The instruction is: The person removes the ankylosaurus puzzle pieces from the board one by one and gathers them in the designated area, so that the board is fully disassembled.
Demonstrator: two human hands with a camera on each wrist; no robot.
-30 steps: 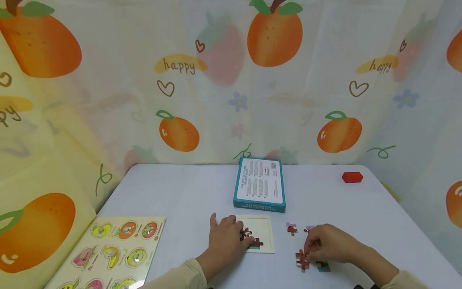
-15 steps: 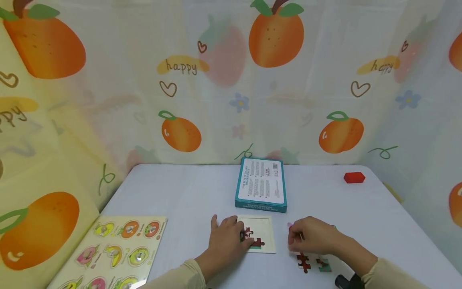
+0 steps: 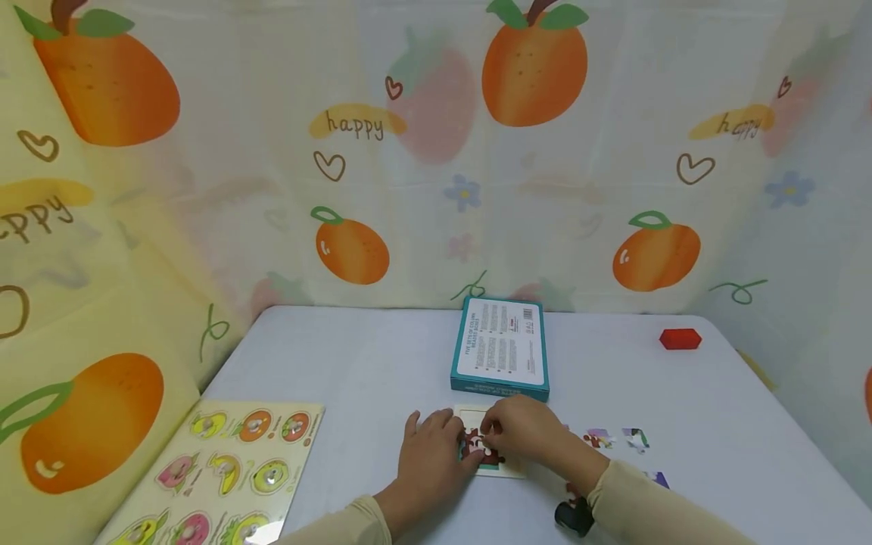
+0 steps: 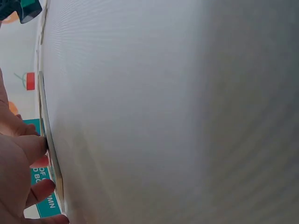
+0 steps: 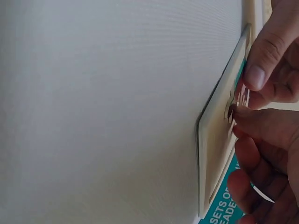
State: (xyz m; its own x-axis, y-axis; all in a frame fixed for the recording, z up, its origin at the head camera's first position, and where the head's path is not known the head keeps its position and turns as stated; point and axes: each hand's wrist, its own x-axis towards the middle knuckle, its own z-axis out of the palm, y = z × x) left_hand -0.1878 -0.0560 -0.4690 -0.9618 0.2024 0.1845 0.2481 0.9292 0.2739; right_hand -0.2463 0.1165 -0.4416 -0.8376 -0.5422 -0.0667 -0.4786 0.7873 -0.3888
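Note:
My left hand [image 3: 432, 454] rests on the left side of a small pale puzzle tray [image 3: 514, 468], its thumb on joined reddish-brown jigsaw pieces [image 3: 471, 439] there. From the right, my right hand [image 3: 524, 428] reaches over the tray. Its thumb and fingertips pinch a small dark jigsaw piece [image 5: 231, 112] at the edge of the joined ones, mostly hidden by the fingers. In the right wrist view the left thumb [image 5: 256, 77] presses close beside that piece. The left wrist view has the left fingers [image 4: 42, 189] along the tray's edge.
Loose jigsaw pieces [image 3: 598, 438] lie right of the tray, some partly covered by the right forearm. A teal box [image 3: 500, 341] stands just behind the tray. A fruit peg board [image 3: 235, 473] lies at left, a red block [image 3: 680, 339] at the far right.
My right hand has moved from the loose pieces on the right, leftward to the tray, bringing a jigsaw piece. The left hand has stayed on the tray. The head view has turned slightly left.

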